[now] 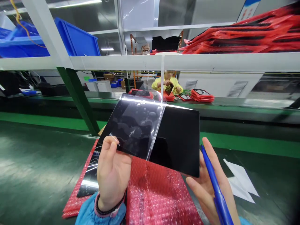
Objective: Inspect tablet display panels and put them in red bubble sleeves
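I hold a black glass panel [178,137] in the air in front of me. My left hand [112,172] grips its lower left edge with the thumb on a clear protective film [136,125], which is partly lifted off the panel's left half. My right hand [208,184] supports the panel's lower right corner from beneath and also carries a blue pen [217,190] between its fingers. Below the panel lies a stack of red bubble-wrap bags [159,193], with another dark panel [90,178] on the left part of it.
The green workbench [35,162] carries white paper scraps [241,181] at the right. A green conveyor [234,109] runs behind, with a person in yellow [167,84] working beyond it. A shelf [187,61] overhead holds blue bins [75,40] and red bags [246,34].
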Available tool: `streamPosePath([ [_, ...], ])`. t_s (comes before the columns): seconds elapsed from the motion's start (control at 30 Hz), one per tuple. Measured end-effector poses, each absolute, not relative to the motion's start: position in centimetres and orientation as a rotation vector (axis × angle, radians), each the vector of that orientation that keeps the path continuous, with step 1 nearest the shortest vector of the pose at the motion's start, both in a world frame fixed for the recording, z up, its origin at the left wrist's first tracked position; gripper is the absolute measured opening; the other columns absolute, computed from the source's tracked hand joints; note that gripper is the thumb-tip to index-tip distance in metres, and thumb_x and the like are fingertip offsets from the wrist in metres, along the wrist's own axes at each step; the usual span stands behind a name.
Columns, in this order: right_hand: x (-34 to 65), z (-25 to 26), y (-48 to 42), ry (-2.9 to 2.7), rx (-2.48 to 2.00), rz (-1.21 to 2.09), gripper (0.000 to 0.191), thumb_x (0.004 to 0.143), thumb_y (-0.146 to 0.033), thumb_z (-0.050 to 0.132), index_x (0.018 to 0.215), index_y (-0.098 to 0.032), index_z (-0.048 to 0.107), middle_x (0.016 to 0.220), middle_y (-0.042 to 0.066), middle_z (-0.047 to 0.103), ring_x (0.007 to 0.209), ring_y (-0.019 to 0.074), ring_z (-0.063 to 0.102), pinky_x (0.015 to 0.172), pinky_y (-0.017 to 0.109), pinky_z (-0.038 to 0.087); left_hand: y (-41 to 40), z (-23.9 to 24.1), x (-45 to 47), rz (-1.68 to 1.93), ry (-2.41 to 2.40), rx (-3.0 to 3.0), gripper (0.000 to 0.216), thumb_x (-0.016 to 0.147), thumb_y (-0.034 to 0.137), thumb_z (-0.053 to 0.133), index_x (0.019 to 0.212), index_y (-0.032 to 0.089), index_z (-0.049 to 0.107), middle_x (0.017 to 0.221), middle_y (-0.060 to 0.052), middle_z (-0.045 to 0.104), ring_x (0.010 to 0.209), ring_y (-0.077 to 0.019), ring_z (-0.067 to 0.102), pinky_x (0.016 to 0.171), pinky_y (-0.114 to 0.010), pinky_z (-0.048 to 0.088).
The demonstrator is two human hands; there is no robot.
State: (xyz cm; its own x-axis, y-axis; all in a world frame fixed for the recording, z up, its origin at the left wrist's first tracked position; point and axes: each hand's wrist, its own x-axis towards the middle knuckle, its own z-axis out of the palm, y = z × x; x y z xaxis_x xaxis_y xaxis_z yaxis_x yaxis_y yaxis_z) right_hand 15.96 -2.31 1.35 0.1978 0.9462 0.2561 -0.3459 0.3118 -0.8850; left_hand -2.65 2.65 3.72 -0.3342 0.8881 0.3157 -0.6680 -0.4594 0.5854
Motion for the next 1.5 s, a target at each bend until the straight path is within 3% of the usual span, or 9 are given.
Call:
streamPosePath([
  [0.3, 15.5, 1.0, -3.0, -0.941, -0.813, 0.965, 0.088, 0.074, -0.015, 0.076, 0.146, -0.039, 0.030, 0.147, 0.001, 0.047, 0.134, 0.0255, 0.044, 0.110, 0.043, 0.040, 2.3, 3.6, -2.8, 1.967, 0.479, 0.769, 0.010, 0.090, 0.024, 0.052, 0.081, 0.020, 0.056, 0.083, 0.001, 0.054, 0.078, -0.0127, 0.058, 0.072, -0.026, 0.055],
  [0.47, 14.7, 1.6, -3.8, -0.959, -0.777, 0.977, 0.083, 0.077, -0.014, 0.074, 0.145, -0.040, 0.033, 0.142, 0.002, 0.053, 0.121, 0.0248, 0.059, 0.102, 0.043, 0.049, 3.0, 3.9, -3.1, 1.989, 0.495, 0.751, 0.012, 0.090, 0.022, 0.051, 0.080, 0.019, 0.058, 0.086, 0.000, 0.060, 0.084, -0.0140, 0.062, 0.077, -0.026, 0.055],
  [0.63, 14.6, 1.8, -3.8, -0.927, -0.702, 1.104, 0.082, 0.073, -0.014, 0.077, 0.141, -0.041, 0.039, 0.136, 0.002, 0.059, 0.117, 0.0250, 0.062, 0.093, 0.039, 0.054, 3.6, 4.4, -3.2, 2.010, 0.525, 0.759, 0.014, 0.089, 0.021, 0.051, 0.078, 0.020, 0.060, 0.085, 0.000, 0.066, 0.081, -0.0132, 0.064, 0.090, -0.029, 0.051],
  [0.73, 14.8, 1.5, -3.5, -0.903, -0.638, 1.175, 0.083, 0.069, -0.017, 0.080, 0.139, -0.040, 0.042, 0.132, 0.004, 0.062, 0.112, 0.0274, 0.064, 0.089, 0.041, 0.055, 3.8, 4.5, -3.2, 2.004, 0.522, 0.730, 0.015, 0.089, 0.019, 0.049, 0.078, 0.020, 0.060, 0.086, 0.001, 0.067, 0.082, -0.0131, 0.065, 0.088, -0.028, 0.052],
  [0.9, 14.9, 0.9, -3.2, -0.875, -0.608, 1.206, 0.068, 0.069, -0.020, 0.080, 0.129, -0.037, 0.055, 0.121, 0.004, 0.068, 0.101, 0.0255, 0.069, 0.083, 0.038, 0.057, 4.1, 4.2, -3.4, 2.014, 0.541, 0.709, 0.012, 0.087, 0.019, 0.052, 0.079, 0.020, 0.061, 0.085, 0.001, 0.067, 0.082, -0.0140, 0.064, 0.082, -0.028, 0.053],
  [1.07, 15.2, 0.9, -3.1, -0.974, -0.619, 1.250, 0.058, 0.074, -0.024, 0.076, 0.127, -0.035, 0.055, 0.114, 0.005, 0.070, 0.099, 0.0244, 0.069, 0.081, 0.036, 0.056, 4.7, 3.7, -3.8, 2.018, 0.546, 0.702, 0.007, 0.083, 0.021, 0.057, 0.079, 0.020, 0.063, 0.085, 0.003, 0.066, 0.082, -0.0127, 0.063, 0.080, -0.025, 0.051],
  [1.3, 15.4, 1.5, -3.0, -1.033, -0.675, 1.248, 0.024, 0.076, -0.034, 0.074, 0.098, -0.029, 0.068, 0.092, 0.003, 0.074, 0.096, 0.0254, 0.069, 0.073, 0.032, 0.057, 6.2, 3.3, -4.7, 2.131, 0.670, 0.712, 0.010, 0.074, 0.015, 0.060, 0.070, 0.017, 0.069, 0.074, 0.003, 0.060, 0.071, -0.0080, 0.057, 0.066, -0.014, 0.049],
  [1.4, 15.0, 1.9, -3.2, -0.965, -0.739, 1.189, 0.024, 0.074, -0.042, 0.076, 0.093, -0.030, 0.070, 0.097, 0.003, 0.074, 0.098, 0.0260, 0.068, 0.075, 0.032, 0.056, 6.9, 2.7, -5.3, 2.178, 0.676, 0.768, 0.018, 0.075, 0.010, 0.059, 0.063, 0.018, 0.070, 0.073, 0.003, 0.062, 0.070, -0.0068, 0.057, 0.061, -0.012, 0.049],
  [1.5, 15.0, 2.1, -3.2, -0.951, -0.780, 1.095, 0.024, 0.073, -0.046, 0.076, 0.090, -0.030, 0.072, 0.091, 0.002, 0.074, 0.086, 0.0237, 0.068, 0.072, 0.032, 0.055, 7.5, 1.9, -6.1, 2.244, 0.675, 0.939, 0.028, 0.081, 0.005, 0.056, 0.066, 0.022, 0.072, 0.074, 0.006, 0.067, 0.072, -0.0072, 0.062, 0.064, -0.014, 0.053],
])
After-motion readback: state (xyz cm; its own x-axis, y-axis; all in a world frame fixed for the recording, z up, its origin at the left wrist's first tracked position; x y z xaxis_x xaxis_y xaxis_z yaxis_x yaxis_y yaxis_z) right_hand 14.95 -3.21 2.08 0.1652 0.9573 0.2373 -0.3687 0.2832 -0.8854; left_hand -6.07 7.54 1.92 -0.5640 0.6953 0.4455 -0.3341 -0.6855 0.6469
